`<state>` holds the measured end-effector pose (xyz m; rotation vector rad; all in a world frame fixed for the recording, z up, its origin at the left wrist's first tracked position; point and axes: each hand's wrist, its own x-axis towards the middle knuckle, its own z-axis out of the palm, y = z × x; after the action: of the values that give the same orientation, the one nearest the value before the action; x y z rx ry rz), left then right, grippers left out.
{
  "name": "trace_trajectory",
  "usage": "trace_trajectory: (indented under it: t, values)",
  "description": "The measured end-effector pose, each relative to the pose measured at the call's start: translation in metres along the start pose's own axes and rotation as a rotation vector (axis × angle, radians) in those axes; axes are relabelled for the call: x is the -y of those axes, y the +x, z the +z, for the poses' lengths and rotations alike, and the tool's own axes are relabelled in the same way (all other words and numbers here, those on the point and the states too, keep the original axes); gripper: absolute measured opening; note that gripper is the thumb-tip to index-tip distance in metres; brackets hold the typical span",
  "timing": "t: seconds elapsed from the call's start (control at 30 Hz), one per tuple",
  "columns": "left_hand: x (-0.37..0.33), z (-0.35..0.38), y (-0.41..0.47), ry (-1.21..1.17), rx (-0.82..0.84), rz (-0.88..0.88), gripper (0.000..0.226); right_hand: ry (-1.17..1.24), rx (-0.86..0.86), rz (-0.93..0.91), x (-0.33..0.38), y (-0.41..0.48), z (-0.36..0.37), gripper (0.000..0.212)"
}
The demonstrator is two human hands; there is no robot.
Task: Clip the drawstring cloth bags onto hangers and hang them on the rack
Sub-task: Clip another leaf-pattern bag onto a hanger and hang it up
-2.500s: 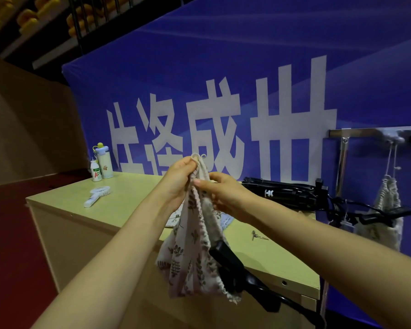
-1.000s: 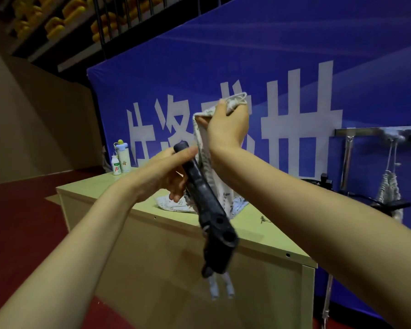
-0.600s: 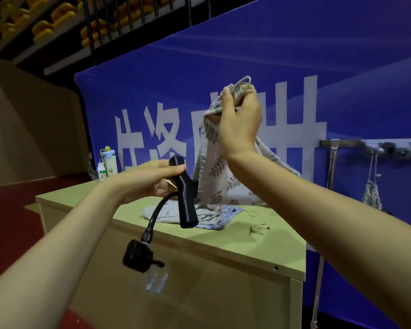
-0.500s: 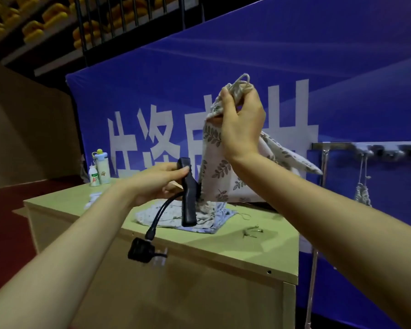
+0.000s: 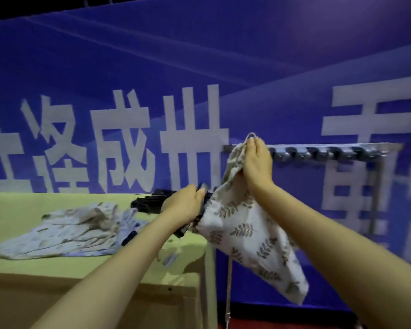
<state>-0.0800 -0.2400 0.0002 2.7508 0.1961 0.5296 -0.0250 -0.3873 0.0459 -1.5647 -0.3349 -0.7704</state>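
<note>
Blue banner [image 5: 223, 55] behind; right hand [image 5: 258, 162] and leaf-print bag [image 5: 244, 233] cover rack's [image 5: 330, 148] left end.

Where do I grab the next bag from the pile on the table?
Probably pinch the rumpled ridge atop the pile of bags, coming down from above: it stands proud of the flat layers beneath, so fingers can close on one bag alone.

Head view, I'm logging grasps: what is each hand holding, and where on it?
The right hand pinches the leaf-print bag at its gathered drawstring top; the left hand grips the black hanger, which part unclear.
</note>
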Motion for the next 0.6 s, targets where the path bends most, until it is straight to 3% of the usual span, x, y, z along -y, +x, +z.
trace_trajectory:
  t: [0.23, 0.43, 0.6]
  values:
    - [-0.065, 0.085, 0.032, 0.315, -0.029, 0.192, 0.044, -0.233, 0.008, 0.076, -0.083, 0.045, -0.074, 0.029]
    - [-0.101, 0.122, 0.065, 0.342, 0.024, 0.31, 0.044, -0.272, 0.015, 0.161, -0.121, 0.095, -0.105, 0.032]
    - [-0.123, 0.148, 0.1, 0.231, 0.081, 0.319, 0.043, -0.206, -0.003, 0.186, -0.144, 0.144, -0.111, 0.035]
